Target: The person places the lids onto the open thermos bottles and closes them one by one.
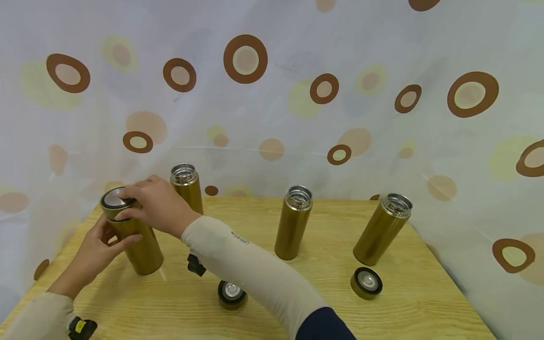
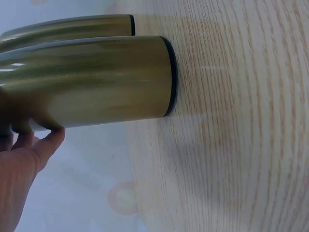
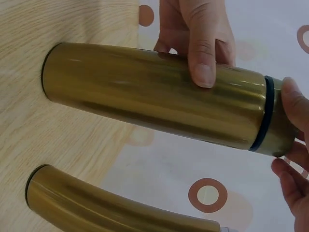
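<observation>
At the table's left side stands a gold flask [image 1: 144, 250], upright with its base on the wood. My left hand [image 1: 94, 248] grips its body below the neck, thumb on the near side, as the right wrist view also shows. A gold lid [image 3: 279, 123] with a black ring below it sits on top of this flask. Fingers and thumb of my right hand [image 1: 159, 203] hold the lid round its rim. Just behind stands an uncapped gold flask [image 1: 189, 193], partly covered by my right hand in the head view.
Two more uncapped gold flasks stand on the table [image 1: 408, 302], one near the middle [image 1: 291, 231] and one to the right [image 1: 378, 236]. Loose lids lie underside up, one near my right forearm [image 1: 232, 295], one by the right flask [image 1: 366, 283]. A patterned sheet hangs behind.
</observation>
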The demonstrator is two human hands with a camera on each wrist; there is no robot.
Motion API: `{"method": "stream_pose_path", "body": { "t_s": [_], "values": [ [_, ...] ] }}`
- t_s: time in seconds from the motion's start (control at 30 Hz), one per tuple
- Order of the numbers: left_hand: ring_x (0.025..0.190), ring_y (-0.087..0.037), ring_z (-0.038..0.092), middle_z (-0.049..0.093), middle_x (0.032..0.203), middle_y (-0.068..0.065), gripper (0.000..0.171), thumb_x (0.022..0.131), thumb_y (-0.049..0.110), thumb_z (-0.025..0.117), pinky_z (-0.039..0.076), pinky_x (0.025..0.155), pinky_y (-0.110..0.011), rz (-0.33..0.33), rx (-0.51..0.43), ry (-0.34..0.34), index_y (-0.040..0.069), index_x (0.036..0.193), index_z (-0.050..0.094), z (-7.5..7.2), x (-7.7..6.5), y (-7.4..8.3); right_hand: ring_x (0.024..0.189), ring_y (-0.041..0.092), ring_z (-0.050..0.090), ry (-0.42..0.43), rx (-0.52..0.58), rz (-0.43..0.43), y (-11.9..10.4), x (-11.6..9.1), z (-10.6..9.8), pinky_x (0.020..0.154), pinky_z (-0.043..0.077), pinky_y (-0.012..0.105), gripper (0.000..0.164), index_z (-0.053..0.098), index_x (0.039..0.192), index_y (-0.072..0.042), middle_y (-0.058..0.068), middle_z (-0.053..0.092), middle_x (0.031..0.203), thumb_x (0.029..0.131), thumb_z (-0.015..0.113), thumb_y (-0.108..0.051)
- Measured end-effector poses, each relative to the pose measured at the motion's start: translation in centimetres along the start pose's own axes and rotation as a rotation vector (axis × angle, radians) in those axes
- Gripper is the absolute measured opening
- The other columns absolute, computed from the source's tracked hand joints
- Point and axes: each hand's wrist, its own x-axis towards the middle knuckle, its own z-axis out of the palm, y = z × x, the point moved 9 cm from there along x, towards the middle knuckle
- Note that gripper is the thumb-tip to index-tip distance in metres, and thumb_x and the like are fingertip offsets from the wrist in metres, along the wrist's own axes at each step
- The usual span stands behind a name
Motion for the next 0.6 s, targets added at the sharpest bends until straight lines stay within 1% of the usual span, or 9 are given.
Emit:
{"method": "stream_pose_path", "body": {
  "t_s": [0.07,0.13,0.27,0.37,0.47,0.53,0.6],
  "values": [
    [0.11,0.017,0.04,0.035,0.138,0.01,0.082,0.096,0.012,0.06,0.043,0.082,-0.005,0.001,-0.004,0.001,0.035,0.154,0.008,0.0,-0.1,0.0,0.104,0.004,0.053,0.054,-0.07,0.008,-0.4,-0.1,-0.2,0.095,0.036,0.012,0.045,0.064,0.123,-0.021,-0.011,0.065,0.115,0.088,0.059,-0.05],
    [0.11,0.017,0.04,0.035,0.138,0.01,0.081,0.096,0.012,0.06,0.043,0.082,-0.005,0.006,-0.005,0.002,0.035,0.154,0.009,0.0,-0.1,0.1,0.096,0.004,0.05,0.095,-0.139,0.015,-0.6,-0.3,-0.4,0.089,0.038,0.012,0.043,0.065,0.114,-0.022,-0.013,0.063,0.104,0.088,0.058,-0.054],
    [0.11,0.017,0.041,0.036,0.137,0.014,0.081,0.095,0.012,0.061,0.043,0.081,-0.005,0.021,0.002,0.007,0.034,0.154,0.01,0.0,-0.2,0.2,0.089,0.003,0.048,0.165,-0.247,0.004,-1.1,-0.6,-0.6,0.084,0.038,0.014,0.041,0.063,0.105,-0.022,-0.014,0.059,0.095,0.088,0.056,-0.058],
    [0.11,0.016,0.042,0.037,0.134,0.018,0.079,0.095,0.01,0.061,0.043,0.081,-0.005,0.032,0.01,0.019,0.031,0.154,0.014,-0.3,-0.4,0.3,0.087,0.004,0.048,0.204,-0.289,-0.009,-1.6,-0.7,-0.6,0.083,0.039,0.015,0.041,0.063,0.104,-0.022,-0.013,0.057,0.093,0.089,0.055,-0.059],
    [0.11,0.015,0.042,0.038,0.132,0.02,0.077,0.095,0.009,0.061,0.043,0.082,-0.005,0.042,0.011,0.023,0.029,0.154,0.016,-0.3,-0.5,0.3,0.086,0.005,0.048,0.221,-0.343,-0.022,-1.8,-0.7,-0.5,0.079,0.04,0.016,0.043,0.062,0.106,-0.021,-0.012,0.056,0.093,0.09,0.052,-0.06],
    [0.111,0.015,0.043,0.038,0.133,0.02,0.077,0.095,0.009,0.061,0.044,0.082,-0.005,0.043,0.008,0.022,0.029,0.154,0.017,-0.3,-0.4,0.4,0.088,0.006,0.049,0.206,-0.367,-0.023,-1.7,-0.7,-0.4,0.078,0.041,0.017,0.046,0.06,0.11,-0.02,-0.01,0.055,0.097,0.091,0.05,-0.061],
    [0.112,0.014,0.042,0.038,0.135,0.017,0.077,0.095,0.008,0.061,0.044,0.083,-0.006,0.045,0.007,0.012,0.029,0.154,0.016,-0.3,-0.4,0.4,0.099,0.008,0.05,0.168,-0.34,-0.016,-1.5,-0.5,-0.4,0.081,0.043,0.019,0.05,0.056,0.119,-0.02,-0.007,0.055,0.11,0.092,0.048,-0.061]
  ]
}}
